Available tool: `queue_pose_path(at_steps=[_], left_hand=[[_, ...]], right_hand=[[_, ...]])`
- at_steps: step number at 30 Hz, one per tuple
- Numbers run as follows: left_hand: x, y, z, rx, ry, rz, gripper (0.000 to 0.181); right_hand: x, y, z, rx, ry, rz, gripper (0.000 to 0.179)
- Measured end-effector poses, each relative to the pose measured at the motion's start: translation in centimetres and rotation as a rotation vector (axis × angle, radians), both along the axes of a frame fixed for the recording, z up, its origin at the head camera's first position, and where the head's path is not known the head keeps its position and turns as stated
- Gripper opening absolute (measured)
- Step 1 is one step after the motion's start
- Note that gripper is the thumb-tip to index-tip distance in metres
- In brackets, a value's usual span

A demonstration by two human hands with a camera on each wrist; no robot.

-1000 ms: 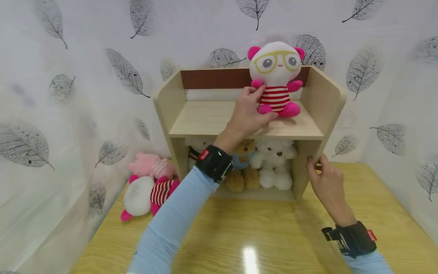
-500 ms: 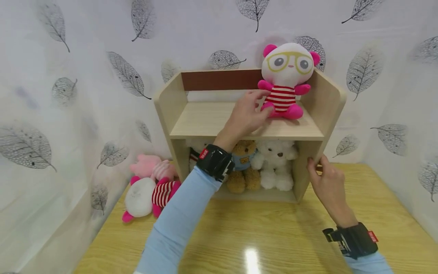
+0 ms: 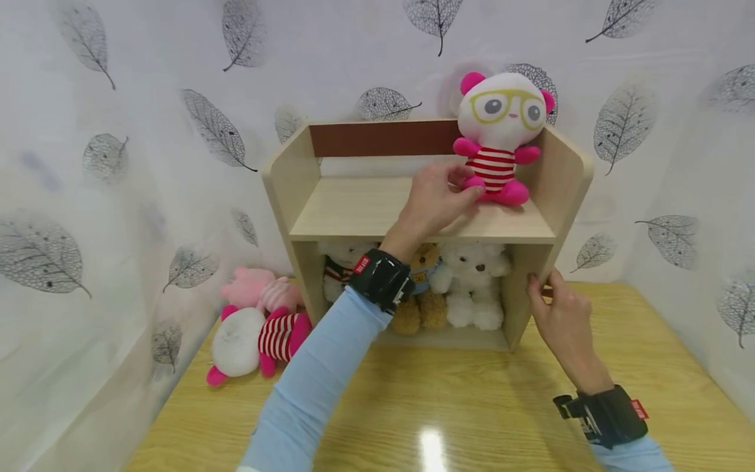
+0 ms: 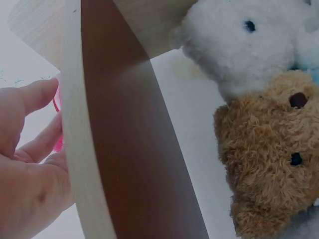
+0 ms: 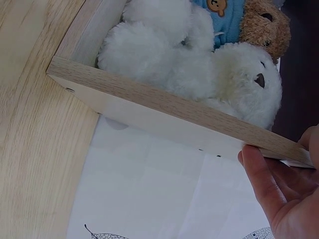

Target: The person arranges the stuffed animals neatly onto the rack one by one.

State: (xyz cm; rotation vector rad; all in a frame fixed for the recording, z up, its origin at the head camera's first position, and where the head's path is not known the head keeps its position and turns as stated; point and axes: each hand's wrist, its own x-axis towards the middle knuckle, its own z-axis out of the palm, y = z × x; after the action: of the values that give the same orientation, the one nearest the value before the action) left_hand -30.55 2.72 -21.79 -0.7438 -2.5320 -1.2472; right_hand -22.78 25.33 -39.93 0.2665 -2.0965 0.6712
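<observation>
A plush panda (image 3: 494, 167) with yellow glasses and a red-striped body sits upright at the right end of the upper shelf board (image 3: 360, 200). My left hand (image 3: 439, 200) holds its pink foot between thumb and fingers. In the left wrist view, the shelf board's edge partly hides these fingers (image 4: 42, 142), with some pink showing behind them. My right hand (image 3: 563, 321) grips the right side panel of the wooden shelf (image 3: 522, 295); the right wrist view shows fingers (image 5: 259, 172) against its outer face and the thumb on the inner side.
Below the board sit a white plush bear (image 3: 474, 282), a brown bear (image 3: 433, 308) in blue and another white plush toy (image 3: 336, 272). Left of the shelf, a second striped panda (image 3: 238, 341) and a pink plush toy (image 3: 253, 285) lie on the table (image 3: 377, 406).
The panda has shifted right toward the side panel. My left hand let go of its body, followed it right and now holds its foot. My right hand stays on the panel.
</observation>
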Motion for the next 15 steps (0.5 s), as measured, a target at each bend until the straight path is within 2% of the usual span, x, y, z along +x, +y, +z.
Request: queue_pose_path(at_steps=[4,7,15], left_hand=[[-0.3,0.5,-0.1,-0.041,-0.035,-0.022,0.041],[-0.5,0.8,-0.3,-0.088,-0.05,-0.007,0.046],[-0.9,1.3,-0.6,-0.222,0.019,0.052,0.049]], right_hand=[[0.0,0.0,0.0,0.002,-0.006,-0.002,0.015],[0.0,0.0,0.0,-0.002,-0.015,-0.006,0.014],[-0.1,0.0,-0.1,-0.005,-0.01,-0.013,0.014]])
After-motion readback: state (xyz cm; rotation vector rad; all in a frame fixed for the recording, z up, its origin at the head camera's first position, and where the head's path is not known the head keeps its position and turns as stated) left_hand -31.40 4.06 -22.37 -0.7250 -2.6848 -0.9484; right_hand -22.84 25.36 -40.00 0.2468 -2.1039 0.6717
